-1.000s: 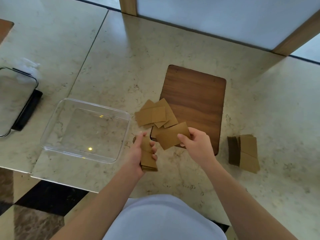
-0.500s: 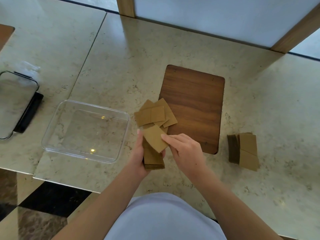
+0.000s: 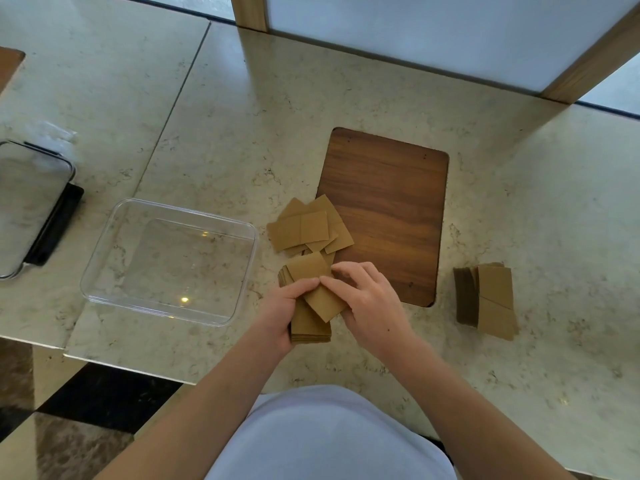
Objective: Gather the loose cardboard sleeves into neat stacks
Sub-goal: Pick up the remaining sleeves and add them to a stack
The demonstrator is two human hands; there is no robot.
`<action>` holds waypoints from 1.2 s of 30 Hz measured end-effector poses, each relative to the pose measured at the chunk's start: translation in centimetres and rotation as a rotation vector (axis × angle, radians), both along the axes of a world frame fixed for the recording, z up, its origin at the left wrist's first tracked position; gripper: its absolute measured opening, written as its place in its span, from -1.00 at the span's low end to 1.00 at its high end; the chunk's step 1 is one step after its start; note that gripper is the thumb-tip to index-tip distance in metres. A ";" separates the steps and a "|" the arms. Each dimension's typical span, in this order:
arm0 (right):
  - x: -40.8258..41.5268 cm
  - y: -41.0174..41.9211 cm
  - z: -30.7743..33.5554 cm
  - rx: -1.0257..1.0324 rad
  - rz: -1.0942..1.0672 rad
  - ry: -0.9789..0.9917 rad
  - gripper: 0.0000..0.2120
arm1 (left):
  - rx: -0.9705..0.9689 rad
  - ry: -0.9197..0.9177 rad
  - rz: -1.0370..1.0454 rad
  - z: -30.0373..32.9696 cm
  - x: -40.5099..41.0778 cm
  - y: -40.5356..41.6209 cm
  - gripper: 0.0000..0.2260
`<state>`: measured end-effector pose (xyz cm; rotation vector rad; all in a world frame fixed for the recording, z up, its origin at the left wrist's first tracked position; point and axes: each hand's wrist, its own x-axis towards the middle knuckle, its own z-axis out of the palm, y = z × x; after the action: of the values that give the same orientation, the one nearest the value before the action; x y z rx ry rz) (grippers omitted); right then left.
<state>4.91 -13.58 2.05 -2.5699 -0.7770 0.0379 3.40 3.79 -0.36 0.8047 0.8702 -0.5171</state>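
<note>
My left hand (image 3: 282, 306) grips a stack of brown cardboard sleeves (image 3: 310, 327) near the counter's front edge. One sleeve (image 3: 323, 297) lies crooked on top of that stack, and my right hand (image 3: 370, 299) pinches it with fingertips meeting my left thumb. Just beyond, a loose pile of sleeves (image 3: 310, 226) overlaps the left edge of a wooden board (image 3: 391, 209). A separate stack of sleeves (image 3: 485, 299), slightly fanned, lies to the right of the board.
A clear plastic tub (image 3: 104, 265) stands left of my hands. Further left sits a lidded container on a black base (image 3: 55, 223). The marble counter's front edge (image 3: 121, 363) runs close below my left wrist. A white panel with wooden posts (image 3: 433, 32) backs the counter.
My right hand carried one sleeve from above the board down and left onto the stack in my left hand. Both hands now meet over that stack.
</note>
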 end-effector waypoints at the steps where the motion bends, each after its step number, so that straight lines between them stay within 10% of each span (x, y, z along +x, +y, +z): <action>1: 0.0 -0.1 0.1 -0.021 0.025 0.013 -0.62 | 0.003 0.004 -0.009 0.1 0.0 -0.1 -0.78; 7: 1.1 1.0 2.3 -0.031 -0.208 0.291 -0.90 | 0.267 -0.096 -0.020 -0.1 0.2 -0.8 -0.71; 10: 3.3 2.8 3.5 -0.020 -0.448 0.857 -0.76 | 0.461 -0.304 -0.106 -0.5 0.1 -1.2 -0.72; 15: 5.9 5.2 3.5 0.413 -0.497 1.514 -0.60 | 0.171 -0.202 -0.156 0.5 0.9 -0.5 -0.58; 21: 11.8 6.0 -1.5 -0.146 -0.363 0.529 -0.52 | -0.278 -0.075 0.158 -0.2 0.1 2.3 -0.59; 27: 13.0 7.4 -4.4 -0.437 -0.297 0.312 -0.30 | -0.348 -0.028 0.257 -0.4 0.3 2.4 -0.65; 36: 12.4 4.2 -4.3 0.048 -0.378 0.428 -0.79 | -0.325 0.061 0.239 -1.4 0.7 2.9 -0.71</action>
<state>17.29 -9.35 -2.21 -2.4903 -0.1311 0.4275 4.11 6.72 -1.79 0.3844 0.8969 -0.4576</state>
